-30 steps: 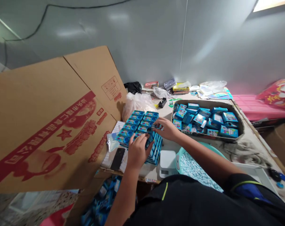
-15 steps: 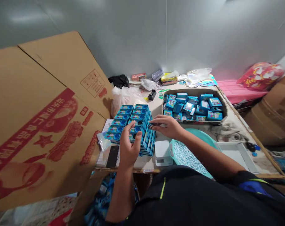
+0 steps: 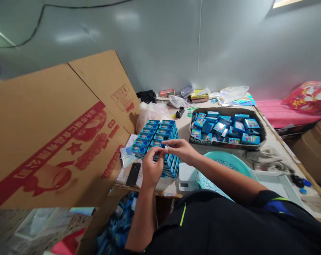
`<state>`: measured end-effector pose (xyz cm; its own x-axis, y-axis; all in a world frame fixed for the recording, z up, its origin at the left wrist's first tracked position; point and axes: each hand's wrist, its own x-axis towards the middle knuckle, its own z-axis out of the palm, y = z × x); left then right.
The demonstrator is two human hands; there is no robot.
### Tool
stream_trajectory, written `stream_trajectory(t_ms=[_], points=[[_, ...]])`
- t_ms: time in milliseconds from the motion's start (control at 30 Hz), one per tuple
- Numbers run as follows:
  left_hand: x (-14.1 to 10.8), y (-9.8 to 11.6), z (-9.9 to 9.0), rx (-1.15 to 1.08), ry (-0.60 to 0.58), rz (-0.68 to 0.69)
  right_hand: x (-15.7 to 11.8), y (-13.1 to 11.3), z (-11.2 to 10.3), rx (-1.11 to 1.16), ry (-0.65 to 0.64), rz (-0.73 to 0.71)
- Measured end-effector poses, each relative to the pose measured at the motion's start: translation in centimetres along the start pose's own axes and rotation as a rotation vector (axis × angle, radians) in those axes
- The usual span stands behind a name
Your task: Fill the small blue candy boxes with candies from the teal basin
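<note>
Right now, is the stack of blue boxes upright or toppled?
Upright: the stack of blue boxes shows aligned rows on top and even layers down its visible side.

Large cardboard carton (image 3: 93,79), left: a diagonal red band (image 3: 54,147) bears Chinese characters reading 汕头市, one unclear character, then 仁食品有限公司. Beside the band stand a red five-pointed star (image 3: 74,148) and stylised red lettering (image 3: 92,152), not securely legible; towards the far edge, a framed panel (image 3: 122,97) of small printed signs. Labels on the stacked blue boxes (image 3: 142,142) and loose blue boxes (image 3: 252,124) are too small to read.
</note>
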<state>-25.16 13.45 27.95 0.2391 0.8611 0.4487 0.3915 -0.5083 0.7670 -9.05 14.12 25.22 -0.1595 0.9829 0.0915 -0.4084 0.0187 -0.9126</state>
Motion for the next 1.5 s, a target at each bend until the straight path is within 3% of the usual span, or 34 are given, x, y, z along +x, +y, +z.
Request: stream_trajectory(t_ms=[133, 200, 267, 367, 433, 500, 600, 667, 800, 1000, 1267, 1500], points=[[0.0, -1.3, -0.5, -0.125, 0.074, -0.125, 1.1, -0.2, 0.0, 0.109, -0.010, 0.061], [0.1, -1.6, -1.0, -0.057, 0.152, -0.094, 1.8, -0.4, -0.5, 0.080, 0.009, 0.013], [0.3, -1.7, -1.5, 0.099, 0.166, 0.019, 2.8, -0.5, -1.4, -0.086, 0.082, -0.144], [0.4, -1.7, -2.0, 0.355, 0.058, 0.226, 4.6, -0.6, -3.0, -0.486, 0.170, -0.466], [0.4, -1.9, -2.0, 0.462, -0.050, 0.315, 5.7, -0.5, -4.0, -0.717, 0.099, -0.628], [0.3, -2.3, -1.8, 0.508, -0.124, 0.366, 6.4, -0.2, -4.7, -0.908, -0.054, -0.719], [0.3, -3.1, -1.6, 0.518, -0.131, 0.421, 6.5, 0.1, -5.2, -1.133, -0.196, -0.772], [0.3, -3.7, -1.5, 0.526, -0.112, 0.458, 6.2, 0.3, -5.3, -1.213, -0.193, -0.783], [0.5, -4.9, -1.3, 0.572, -0.070, 0.526, 5.5, 0.8, -5.0, -1.232, -0.110, -0.787], [0.0, -6.8, 0.2, 0.598, 0.085, 0.556, 5.3, 1.8, -4.4, -1.263, -0.033, -0.788], [0.0, -10.1, 1.9, 0.507, 0.120, 0.446, 6.0, 3.1, -4.2, -1.255, 0.071, -0.845], [-0.1, -10.8, 3.3, 0.486, 0.197, 0.440, 7.3, 4.2, -4.0, -1.180, 0.119, -0.872]])
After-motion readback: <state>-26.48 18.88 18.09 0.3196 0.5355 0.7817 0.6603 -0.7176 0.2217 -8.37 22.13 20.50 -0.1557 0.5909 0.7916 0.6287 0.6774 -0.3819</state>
